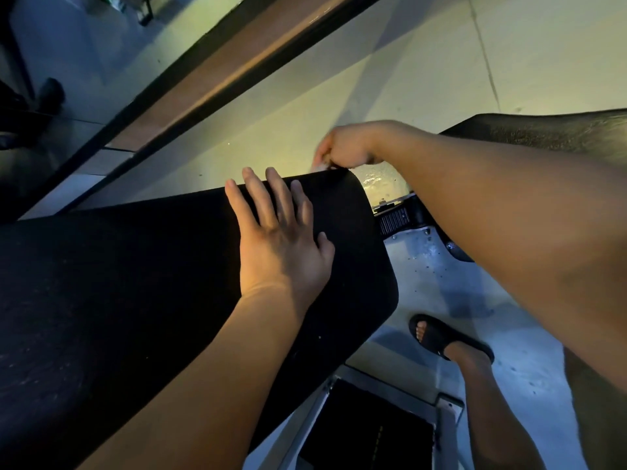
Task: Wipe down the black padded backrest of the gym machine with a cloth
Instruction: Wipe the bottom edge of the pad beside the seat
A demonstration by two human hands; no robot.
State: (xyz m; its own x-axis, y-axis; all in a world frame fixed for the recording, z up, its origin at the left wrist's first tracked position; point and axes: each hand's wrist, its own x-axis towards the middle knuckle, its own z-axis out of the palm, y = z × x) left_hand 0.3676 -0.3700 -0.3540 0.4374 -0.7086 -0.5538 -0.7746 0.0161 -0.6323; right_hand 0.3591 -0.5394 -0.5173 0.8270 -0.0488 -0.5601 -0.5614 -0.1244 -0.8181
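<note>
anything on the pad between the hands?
Head view: only bare backrest between the flat left hand and the right hand gripping a cloth at its edge.

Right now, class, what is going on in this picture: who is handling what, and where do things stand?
A person leans over the black padded backrest of a gym machine. The left hand lies flat on the pad near its top edge, its fingers straight. The right hand reaches to the pad's top corner and grips a cloth, pale and mostly hidden, right at the edge. A foot in a black sandal stands on the floor beside the machine.
</note>
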